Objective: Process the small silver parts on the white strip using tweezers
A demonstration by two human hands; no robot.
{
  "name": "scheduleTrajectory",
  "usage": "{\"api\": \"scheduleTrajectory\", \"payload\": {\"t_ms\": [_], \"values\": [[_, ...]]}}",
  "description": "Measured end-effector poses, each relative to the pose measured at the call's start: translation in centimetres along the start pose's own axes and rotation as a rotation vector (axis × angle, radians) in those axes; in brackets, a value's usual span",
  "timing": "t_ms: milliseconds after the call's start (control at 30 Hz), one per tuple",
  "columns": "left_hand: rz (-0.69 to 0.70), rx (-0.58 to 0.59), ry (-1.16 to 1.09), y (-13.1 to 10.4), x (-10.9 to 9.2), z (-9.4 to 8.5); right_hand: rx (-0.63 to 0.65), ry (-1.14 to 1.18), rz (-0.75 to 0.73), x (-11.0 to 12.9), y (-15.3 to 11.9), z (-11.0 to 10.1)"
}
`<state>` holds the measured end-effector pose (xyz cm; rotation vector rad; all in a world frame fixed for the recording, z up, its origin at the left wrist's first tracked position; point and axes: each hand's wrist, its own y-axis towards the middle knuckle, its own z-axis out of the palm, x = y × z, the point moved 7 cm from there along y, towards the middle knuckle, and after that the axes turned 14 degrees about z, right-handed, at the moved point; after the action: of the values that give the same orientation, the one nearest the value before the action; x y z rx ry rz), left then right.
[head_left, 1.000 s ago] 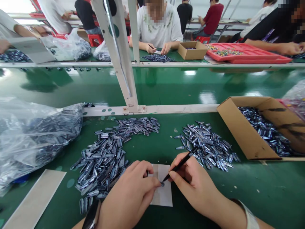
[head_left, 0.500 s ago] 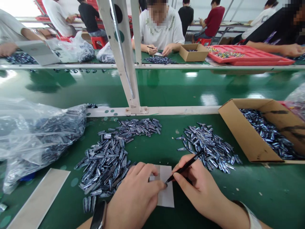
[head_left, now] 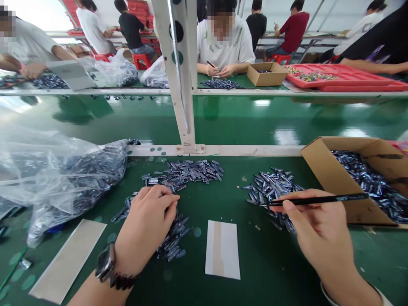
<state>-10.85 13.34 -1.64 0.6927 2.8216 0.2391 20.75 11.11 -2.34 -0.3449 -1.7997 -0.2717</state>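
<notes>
Your right grip (head_left: pixel 321 231) is pinching a black tool (head_left: pixel 331 199) at one heap of pieces (head_left: pixel 270 182); your half-curled left grip (head_left: pixel 145 227), contents unclear, is partly hiding another heap (head_left: pixel 174 240); a card (head_left: pixel 231 250) is lying between both.

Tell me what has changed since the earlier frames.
The left hand has moved off the white card, leftward and forward, to the left pile; the card no longer shows the small piece. The right hand has swung right to the right pile, keeping the black tool. The plastic bag and cardboard box stay put.
</notes>
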Motion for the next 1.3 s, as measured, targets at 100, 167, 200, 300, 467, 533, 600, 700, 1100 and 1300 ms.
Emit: {"api": "scheduleTrajectory", "payload": {"t_ms": [100,167,200,300,467,533,600,700,1100,1300], "values": [[0.012,0.024,-0.039,-0.1,-0.2,-0.1,0.037,0.000,0.008,0.2,-0.4,0.8],[0.018,0.035,-0.050,-0.1,-0.2,-0.1,0.076,-0.002,0.013,0.1,-0.4,1.2],[0.019,0.038,-0.050,-0.2,-0.2,0.0,0.090,-0.002,0.013,0.0,-0.4,1.3],[0.024,0.036,-0.047,-0.3,0.0,0.1,0.119,-0.017,0.003,-0.3,-0.2,1.3],[0.018,0.023,-0.026,-0.4,-0.1,0.0,0.180,-0.054,-0.001,-0.5,-0.5,2.0],[0.007,0.028,-0.014,-0.4,-0.2,-0.1,0.177,-0.039,-0.010,-0.3,-0.9,2.2],[-0.015,0.039,-0.010,-0.4,-0.1,-0.2,0.165,-0.020,-0.016,-0.1,-1.1,2.4],[-0.060,0.073,-0.028,-0.4,0.4,-0.1,0.193,-0.021,-0.019,-0.1,-1.3,2.6],[-0.015,0.034,-0.026,-0.7,0.0,0.2,0.263,-0.005,0.019,-0.5,-1.7,3.4],[0.059,-0.067,-0.186,-0.3,-1.1,-0.4,0.436,0.090,0.095,-1.4,-2.3,4.7]]}}
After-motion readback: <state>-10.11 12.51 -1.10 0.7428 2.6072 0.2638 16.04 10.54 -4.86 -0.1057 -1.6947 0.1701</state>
